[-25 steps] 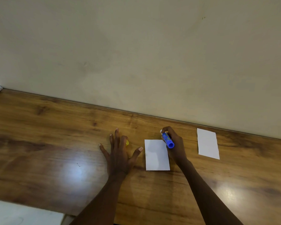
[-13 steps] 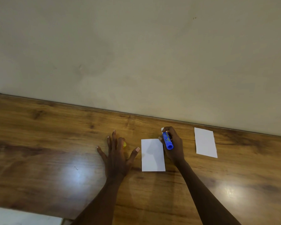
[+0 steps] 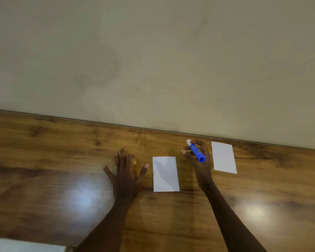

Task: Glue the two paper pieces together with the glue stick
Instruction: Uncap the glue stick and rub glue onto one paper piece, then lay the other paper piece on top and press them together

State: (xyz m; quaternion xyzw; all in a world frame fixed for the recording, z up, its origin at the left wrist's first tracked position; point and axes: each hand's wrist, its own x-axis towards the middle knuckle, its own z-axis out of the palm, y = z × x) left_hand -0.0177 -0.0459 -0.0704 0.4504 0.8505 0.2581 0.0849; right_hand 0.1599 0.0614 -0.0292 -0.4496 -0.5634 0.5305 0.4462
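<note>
wood table point(image 3: 44, 160) glossy, beige wall point(image 3: 153, 60) behind | right hand point(image 3: 200, 164) grips glue stick point(image 3: 196, 151) | left hand point(image 3: 125, 175) spread flat | two papers point(image 3: 165, 174) apart

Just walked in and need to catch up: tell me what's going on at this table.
A person is getting ready to glue two papers together. The right hand holds an uncapped blue glue stick, its white tip pointing away toward the wall, above the table. The left hand lies flat with fingers spread, a small yellow thing half hidden under it, possibly the cap. One paper lies between the hands, the other paper to the right of the right hand. They are apart, not yet joined.
</note>
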